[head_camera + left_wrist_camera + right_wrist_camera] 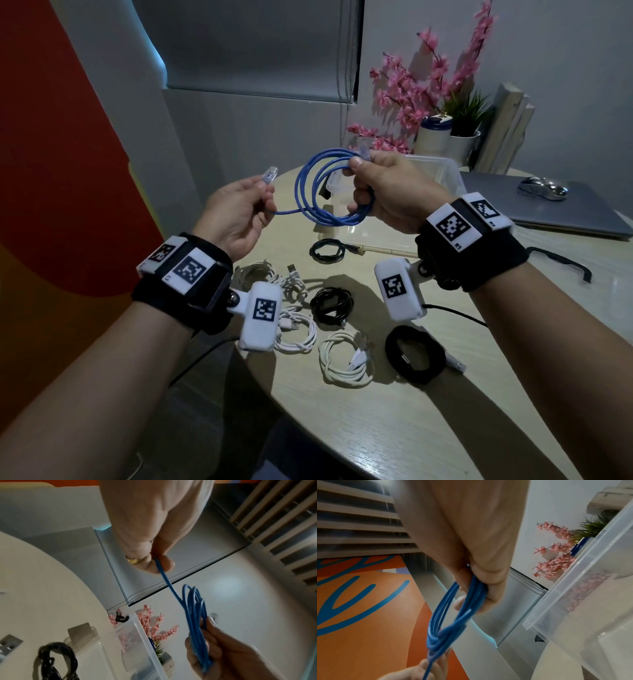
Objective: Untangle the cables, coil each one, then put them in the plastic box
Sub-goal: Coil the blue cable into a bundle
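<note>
My left hand (pixel 236 212) pinches free end of thin blue network cable (pixel 310 192), clear plug above fingers. My right hand (pixel 383 195) clamps gathered loops, held above round beige table (pixel 394 411). To finish well: feed last length into matching loop, keep slack. Clear plastic box (pixel 442 171) sits just behind right hand.

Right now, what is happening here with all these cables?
A person is coiling a blue cable in the air above a round table. The right hand grips the loops already made, and the left hand pinches the loose end near its clear plug. Several white and black cables lie on the table, each in its own coil. The plastic box stands behind the hands; the views do not show clearly what it holds.
</note>
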